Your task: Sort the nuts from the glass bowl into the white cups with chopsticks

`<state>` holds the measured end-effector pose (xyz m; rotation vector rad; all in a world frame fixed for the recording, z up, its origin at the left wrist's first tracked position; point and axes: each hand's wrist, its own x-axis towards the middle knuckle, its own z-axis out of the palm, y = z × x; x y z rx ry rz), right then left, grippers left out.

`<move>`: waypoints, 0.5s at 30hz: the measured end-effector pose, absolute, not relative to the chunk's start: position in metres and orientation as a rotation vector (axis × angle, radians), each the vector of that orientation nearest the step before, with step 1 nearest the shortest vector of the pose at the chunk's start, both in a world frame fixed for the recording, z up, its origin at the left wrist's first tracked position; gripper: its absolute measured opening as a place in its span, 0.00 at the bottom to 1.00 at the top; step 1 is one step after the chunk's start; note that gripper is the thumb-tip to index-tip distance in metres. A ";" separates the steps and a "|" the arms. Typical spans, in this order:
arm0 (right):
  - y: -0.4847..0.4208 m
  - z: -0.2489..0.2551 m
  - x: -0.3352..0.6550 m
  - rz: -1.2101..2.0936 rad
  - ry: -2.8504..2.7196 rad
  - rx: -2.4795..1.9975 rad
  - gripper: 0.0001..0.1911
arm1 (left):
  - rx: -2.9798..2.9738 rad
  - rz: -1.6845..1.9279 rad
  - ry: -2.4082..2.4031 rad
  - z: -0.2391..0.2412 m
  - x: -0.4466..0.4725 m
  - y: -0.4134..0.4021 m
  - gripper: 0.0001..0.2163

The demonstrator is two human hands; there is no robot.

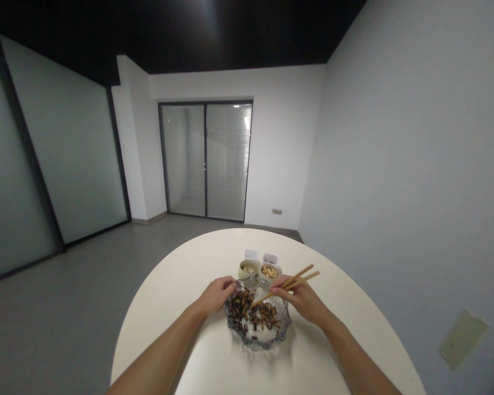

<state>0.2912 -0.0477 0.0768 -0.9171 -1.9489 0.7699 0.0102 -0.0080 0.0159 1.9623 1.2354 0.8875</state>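
Observation:
A clear glass bowl (258, 340) with a wavy rim stands on the round white table (214, 258). It holds several dark seeds or nuts (251, 314). My left hand (217, 293) grips the bowl's left rim with curled fingers. My right hand (300, 296) holds a pair of wooden chopsticks (302, 278); their tips reach down into the bowl among the dark pieces.
Behind the bowl stand two small white cups: the left cup (248, 268) holds pale pieces, the right cup (269, 271) holds peanuts. Two small white containers (260, 255) sit behind them. A grey wall runs along the right; glass doors lie far ahead.

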 end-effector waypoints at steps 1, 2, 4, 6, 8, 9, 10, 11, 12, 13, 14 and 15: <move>-0.047 0.076 0.291 0.771 -1.947 -0.918 0.12 | 1.964 0.885 1.234 0.016 0.010 -0.008 0.17; -0.046 0.076 0.291 0.774 -1.945 -0.921 0.12 | 1.965 0.883 1.233 0.015 0.010 -0.008 0.17; -0.046 0.075 0.291 0.775 -1.938 -0.934 0.13 | 1.962 0.879 1.234 0.015 0.009 -0.007 0.17; -0.045 0.074 0.292 0.771 -1.928 -0.946 0.13 | 1.950 0.879 1.238 0.014 0.009 -0.007 0.17; -0.045 0.074 0.293 0.763 -1.912 -0.948 0.13 | 1.948 0.877 1.240 0.013 0.008 -0.007 0.17; -0.045 0.075 0.293 0.759 -1.900 -0.948 0.13 | 1.953 0.876 1.241 0.013 0.008 -0.007 0.17; -0.044 0.075 0.293 0.757 -1.886 -0.947 0.13 | 1.959 0.874 1.243 0.013 0.008 -0.007 0.17; -0.043 0.075 0.294 0.754 -1.868 -0.944 0.13 | 1.965 0.873 1.244 0.013 0.008 -0.007 0.17; -0.041 0.075 0.294 0.751 -1.850 -0.939 0.13 | 1.969 0.872 1.246 0.014 0.008 -0.007 0.17; -0.039 0.075 0.295 0.744 -1.831 -0.932 0.12 | 1.971 0.872 1.248 0.014 0.007 -0.008 0.17; -0.037 0.076 0.295 0.736 -1.814 -0.924 0.12 | 1.971 0.872 1.250 0.015 0.007 -0.008 0.17; -0.034 0.076 0.295 0.723 -1.796 -0.917 0.12 | 1.973 0.871 1.252 0.015 0.007 -0.008 0.17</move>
